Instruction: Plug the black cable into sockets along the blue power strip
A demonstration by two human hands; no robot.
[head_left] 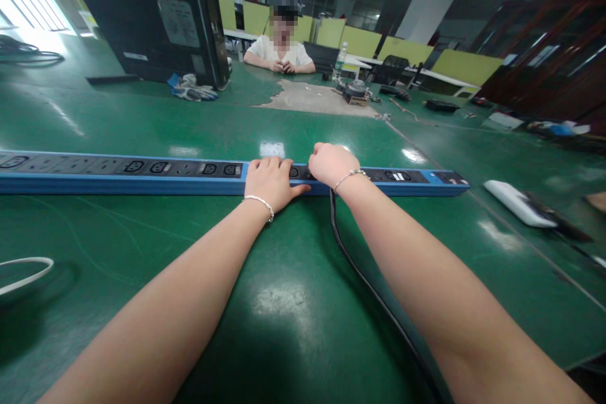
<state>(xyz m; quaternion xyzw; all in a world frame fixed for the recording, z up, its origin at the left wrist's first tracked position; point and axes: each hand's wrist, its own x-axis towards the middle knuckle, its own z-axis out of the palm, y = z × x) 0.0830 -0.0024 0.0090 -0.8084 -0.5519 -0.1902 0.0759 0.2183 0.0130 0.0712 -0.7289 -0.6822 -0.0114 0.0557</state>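
A long blue power strip [118,184] with a row of black sockets lies across the green table. My left hand [271,183] rests over the strip near its middle, fingers on the far side and thumb along the near edge, gripping it. Just to the right, my right hand [334,166] is closed above the sockets, at the upper end of a black cable [364,278]. The plug end is hidden under my fingers. From there the cable runs down toward the table's near edge, beneath my right forearm.
A large black case [161,19] stands at the back left, with gloves [192,87] beside it. Across the table [142,227] sits a person [279,50]. A bottle [341,62] stands back right; a white device [518,203] lies right. A white loop [28,262] is at left.
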